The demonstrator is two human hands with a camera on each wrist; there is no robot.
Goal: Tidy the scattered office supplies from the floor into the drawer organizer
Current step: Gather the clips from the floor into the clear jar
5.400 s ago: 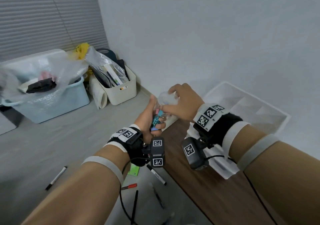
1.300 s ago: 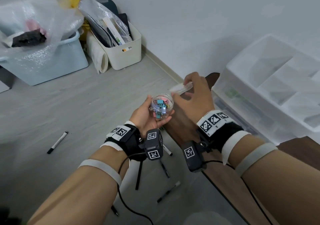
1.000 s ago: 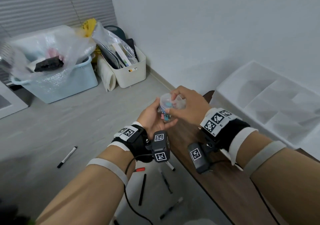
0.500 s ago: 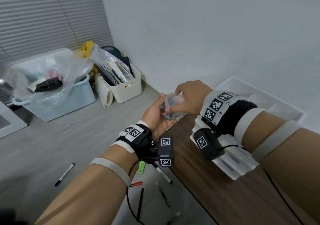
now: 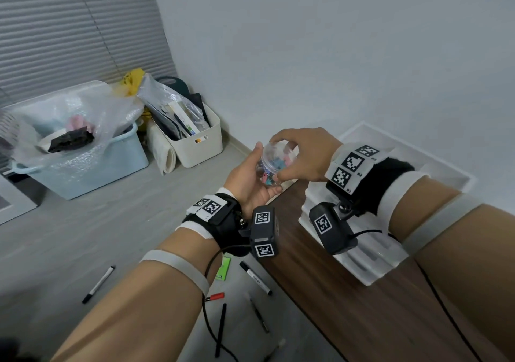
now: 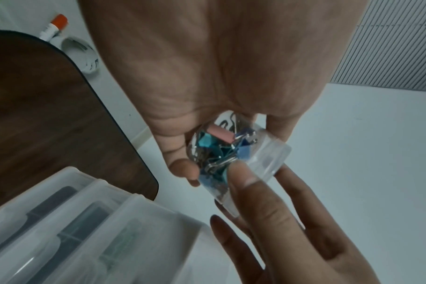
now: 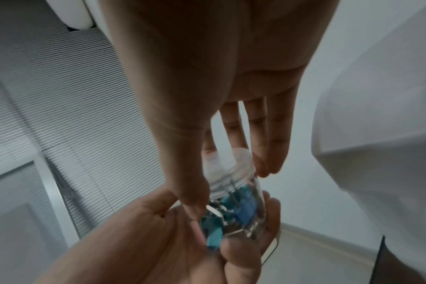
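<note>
Clear round jar of coloured binder clips held in the air between both hands, over the far corner of the dark wood board, just left of the white drawer organizer. Left hand cradles the jar body from below, fingers and thumb curled around it. Right hand has thumb and fingertips closed on the translucent lid, which now sits on the jar mouth. Change noted: a little over a second ago the lid was off, held apart in the right hand with the jar open; it is now back on, and both hands have moved toward the organizer. Whether the lid is fully tightened cannot be told from these views. Judgement: the clips are contained, so the jar can go into the organizer as one item without spilling; next step is probably a final twist, then placement in a compartment. The organizer's front slots already hold dark markers, seen through the frosted wall. Still on the grey floor: several pens and markers, including one apart at left, one beside the board, a red-capped one, plus a small green item. Task is partly done; most floor items remain.
</note>
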